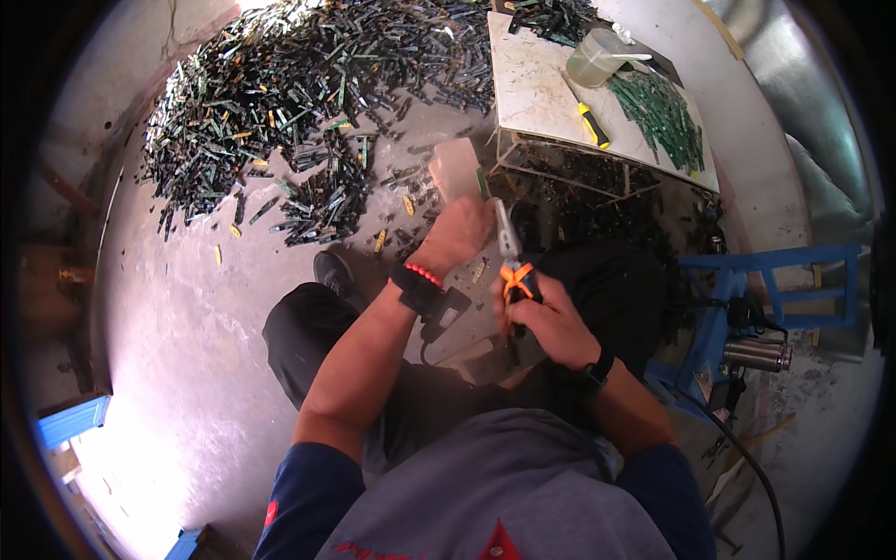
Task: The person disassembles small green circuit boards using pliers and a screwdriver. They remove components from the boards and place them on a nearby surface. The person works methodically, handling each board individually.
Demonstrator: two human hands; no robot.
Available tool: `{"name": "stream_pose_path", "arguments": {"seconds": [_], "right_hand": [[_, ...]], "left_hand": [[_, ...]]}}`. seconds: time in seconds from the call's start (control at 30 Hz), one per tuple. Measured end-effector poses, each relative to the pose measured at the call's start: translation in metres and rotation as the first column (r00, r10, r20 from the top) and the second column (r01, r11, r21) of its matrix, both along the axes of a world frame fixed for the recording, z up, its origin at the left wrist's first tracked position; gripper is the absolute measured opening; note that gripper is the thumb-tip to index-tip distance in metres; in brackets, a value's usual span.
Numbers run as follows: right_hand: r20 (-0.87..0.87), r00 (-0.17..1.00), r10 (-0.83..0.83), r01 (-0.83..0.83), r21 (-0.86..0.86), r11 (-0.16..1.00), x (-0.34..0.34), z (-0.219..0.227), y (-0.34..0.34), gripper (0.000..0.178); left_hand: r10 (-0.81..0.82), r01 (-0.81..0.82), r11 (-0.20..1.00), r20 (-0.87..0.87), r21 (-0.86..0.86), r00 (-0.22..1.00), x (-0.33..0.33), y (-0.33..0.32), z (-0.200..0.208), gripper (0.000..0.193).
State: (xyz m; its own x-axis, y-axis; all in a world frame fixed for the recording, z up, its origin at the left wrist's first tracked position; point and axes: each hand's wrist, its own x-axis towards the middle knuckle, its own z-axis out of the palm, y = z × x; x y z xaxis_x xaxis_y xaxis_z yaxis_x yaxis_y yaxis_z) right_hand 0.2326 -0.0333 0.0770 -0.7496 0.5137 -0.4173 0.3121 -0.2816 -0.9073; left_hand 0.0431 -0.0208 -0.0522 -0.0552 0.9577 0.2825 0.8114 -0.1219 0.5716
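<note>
Orange-handled metal pliers [511, 266] sat gripped in the right hand [551, 317]; the left hand [459, 231] was closed around something hidden.

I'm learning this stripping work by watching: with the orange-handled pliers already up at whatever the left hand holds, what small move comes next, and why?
Probably squeeze the orange-handled metal pliers. The right hand grips their handles, and their tip meets the left hand, which is closed around something too hidden to identify. Green circuit-board strips lie heaped on the floor ahead, so it may be one of those.
</note>
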Motion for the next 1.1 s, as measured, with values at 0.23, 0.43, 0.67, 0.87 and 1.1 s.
{"name": "stream_pose_path", "arguments": {"seconds": [0.23, 0.43, 0.67, 0.87, 1.1], "right_hand": [[0.056, 0.857, -0.512, 0.243, 0.833, 0.498, 0.016, -0.002, 0.102, 0.033], [0.165, 0.733, -0.660, 0.144, 0.911, 0.387, 0.027, 0.003, 0.214, 0.046], [0.238, 0.636, -0.734, 0.064, 0.931, 0.358, 0.000, -0.008, 0.239, 0.045], [0.130, 0.608, -0.783, 0.132, 0.956, 0.261, 0.004, -0.024, 0.266, 0.044], [-0.205, 0.855, -0.476, 0.409, 0.831, 0.377, -0.030, 0.000, 0.222, 0.025]], "left_hand": [[0.179, 0.379, 0.855, 0.887, -0.354, 0.426, -0.003, -0.014, 0.076, 0.040], [0.141, 0.448, 0.863, 0.963, -0.233, 0.230, 0.001, -0.010, 0.083, 0.042], [0.163, 0.426, 0.862, 0.947, -0.273, 0.277, 0.004, -0.004, 0.085, 0.042], [0.209, 0.401, 0.852, 0.921, -0.337, 0.330, 0.012, 0.009, 0.077, 0.045], [0.238, 0.435, 0.809, 0.897, -0.395, 0.372, 0.015, 0.029, 0.074, 0.043]]}}
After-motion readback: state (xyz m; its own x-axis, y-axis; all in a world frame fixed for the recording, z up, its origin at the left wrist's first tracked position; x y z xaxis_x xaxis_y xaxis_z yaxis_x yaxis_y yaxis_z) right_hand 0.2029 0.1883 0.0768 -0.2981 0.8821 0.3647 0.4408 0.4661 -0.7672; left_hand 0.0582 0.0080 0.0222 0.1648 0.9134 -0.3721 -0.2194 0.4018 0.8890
